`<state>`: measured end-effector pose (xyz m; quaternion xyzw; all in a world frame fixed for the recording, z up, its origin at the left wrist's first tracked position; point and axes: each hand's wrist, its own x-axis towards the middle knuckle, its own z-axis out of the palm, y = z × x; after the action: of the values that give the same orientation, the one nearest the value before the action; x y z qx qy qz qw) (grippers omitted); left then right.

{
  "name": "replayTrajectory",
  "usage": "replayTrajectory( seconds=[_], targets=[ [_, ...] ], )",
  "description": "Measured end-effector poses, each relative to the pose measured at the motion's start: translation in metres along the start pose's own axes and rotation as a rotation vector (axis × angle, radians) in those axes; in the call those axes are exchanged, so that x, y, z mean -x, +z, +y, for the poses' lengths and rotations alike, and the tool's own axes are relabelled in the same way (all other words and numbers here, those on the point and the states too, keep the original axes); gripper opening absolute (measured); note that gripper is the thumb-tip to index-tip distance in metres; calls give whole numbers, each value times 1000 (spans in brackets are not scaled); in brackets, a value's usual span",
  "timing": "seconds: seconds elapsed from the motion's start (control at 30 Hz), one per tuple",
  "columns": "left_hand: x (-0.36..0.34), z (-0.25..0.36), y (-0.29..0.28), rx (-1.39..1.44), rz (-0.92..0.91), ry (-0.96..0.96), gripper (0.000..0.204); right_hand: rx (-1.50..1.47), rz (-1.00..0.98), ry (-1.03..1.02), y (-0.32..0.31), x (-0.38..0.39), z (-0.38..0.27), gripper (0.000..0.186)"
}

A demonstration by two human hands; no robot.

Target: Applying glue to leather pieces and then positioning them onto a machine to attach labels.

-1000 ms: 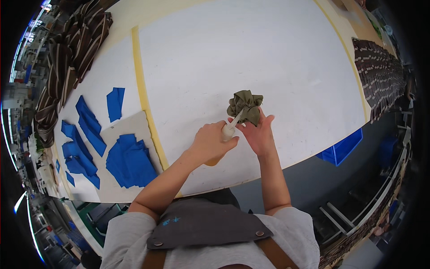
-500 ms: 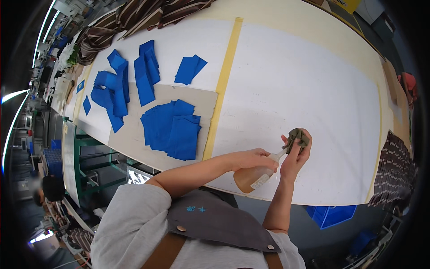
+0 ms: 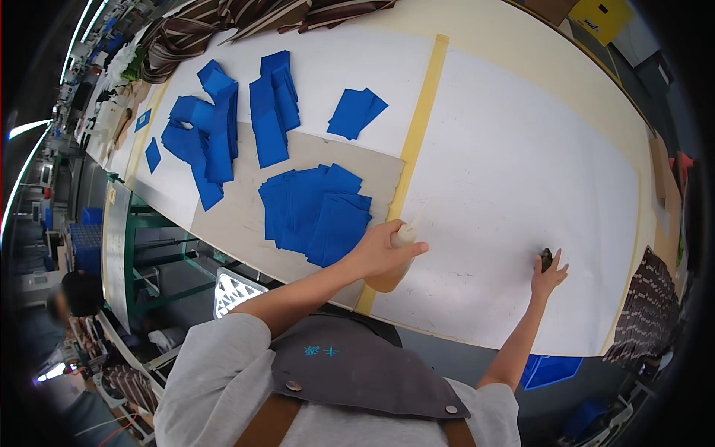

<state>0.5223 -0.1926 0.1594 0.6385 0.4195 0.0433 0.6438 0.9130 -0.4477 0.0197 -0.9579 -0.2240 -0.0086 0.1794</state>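
Note:
My left hand [image 3: 383, 252] is wrapped round a translucent squeeze bottle [image 3: 389, 279] with amber liquid inside and a thin pale nozzle. The bottle is over the table's near edge, by the yellow tape strip [image 3: 417, 127]. Whether its base rests on the table I cannot tell. Out to the right, my right hand [image 3: 550, 279] is down at the white tabletop [image 3: 491, 179]. A small crumpled dark rag [image 3: 547, 258] sits between its thumb and fingers, partly covered; the other fingers are spread.
Stacks of blue fabric pieces [image 3: 305, 205] lie left of the tape, partly on a grey board [image 3: 365, 156]. Brown striped fabric is bunched at the far left [image 3: 186, 41] and hangs at the right edge [image 3: 644, 305]. A blue crate [image 3: 551, 370] stands below the near edge.
My hands have moved apart. The left has carried the bottle left toward the tape; the right has taken the rag away from the nozzle, right and down to the tabletop.

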Motion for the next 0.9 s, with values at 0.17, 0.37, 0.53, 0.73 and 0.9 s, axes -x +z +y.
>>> replayTrajectory(
  seconds=[0.17,0.37,0.53,0.73,0.9],
  targets=[
    [-37,-16,-22,492,-72,-198,47,-319,-132,-782,-35,107,-251,73],
    [-59,-9,-89,1060,-389,-392,60,-299,-99,-1337,-1,134,-329,39],
    [-125,-22,-187,-57,-516,115,24,-661,147,-783,32,159,-354,60],
    [-271,-73,-271,-1008,60,1135,43,-1323,142,41,56,176,-386,74],
    [-285,-61,-278,-1194,-148,976,40,-1664,104,286,73,178,-371,68]
  ],
)
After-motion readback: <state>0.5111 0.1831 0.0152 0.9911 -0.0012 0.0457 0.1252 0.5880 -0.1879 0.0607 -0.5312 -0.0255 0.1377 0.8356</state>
